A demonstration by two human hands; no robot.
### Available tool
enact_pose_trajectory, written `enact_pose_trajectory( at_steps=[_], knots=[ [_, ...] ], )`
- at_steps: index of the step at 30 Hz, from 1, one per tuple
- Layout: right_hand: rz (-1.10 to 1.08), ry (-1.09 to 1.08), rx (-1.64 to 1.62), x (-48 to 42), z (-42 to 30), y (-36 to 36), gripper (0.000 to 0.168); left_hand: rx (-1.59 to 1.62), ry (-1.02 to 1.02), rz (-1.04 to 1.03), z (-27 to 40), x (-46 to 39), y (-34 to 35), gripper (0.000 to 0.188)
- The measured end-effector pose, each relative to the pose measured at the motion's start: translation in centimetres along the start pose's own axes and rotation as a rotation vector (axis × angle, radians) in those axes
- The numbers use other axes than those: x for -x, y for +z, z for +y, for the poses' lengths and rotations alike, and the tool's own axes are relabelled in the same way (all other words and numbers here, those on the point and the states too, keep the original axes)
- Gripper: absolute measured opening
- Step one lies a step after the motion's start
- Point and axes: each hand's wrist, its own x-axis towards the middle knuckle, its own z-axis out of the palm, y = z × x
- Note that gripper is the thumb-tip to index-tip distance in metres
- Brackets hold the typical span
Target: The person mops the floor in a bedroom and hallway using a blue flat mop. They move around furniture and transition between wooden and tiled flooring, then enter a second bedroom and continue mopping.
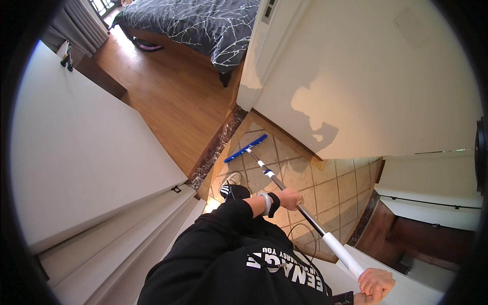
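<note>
My left hand point(290, 199), with a pale bracelet and a black band at the wrist, grips the metal part of a long pole point(310, 220). My right hand point(375, 284) is closed around the pole's white grip point(343, 255) at the lower right. At the far end, a narrow blue floor-cleaning head point(246, 148) lies on the beige floor tiles, near a doorway; whether it is a broom or a squeegee, I cannot tell. Just below the blue head stands a light shoe point(231, 180) beside a black trouser leg with white stripes.
A dark marble threshold point(219, 146) borders a wood-floored room with a bed point(183, 23). A white door point(87, 141) stands to the left, a pale wall or panel point(362, 84) to the right. Another threshold point(364, 217) lies at the right. A thin cable loops near my waist.
</note>
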Motion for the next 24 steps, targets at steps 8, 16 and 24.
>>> enact_pose_trajectory(
  at_steps=[8,16,24],
  knots=[
    [-0.155,-0.21,-0.166,-1.5,0.8,-4.7,0.041,-0.034,0.008,0.062,2.9,1.5,-3.4,0.014],
    [0.038,0.041,-0.214,-0.4,10.0,-0.8,0.031,-0.027,-0.238,0.275,-4.9,8.7,-4.2,0.022],
    [0.302,-0.058,-0.108,4.5,5.8,-4.1,0.035,-0.061,-0.044,0.109,-3.9,2.4,3.1,0.027]
  ],
)
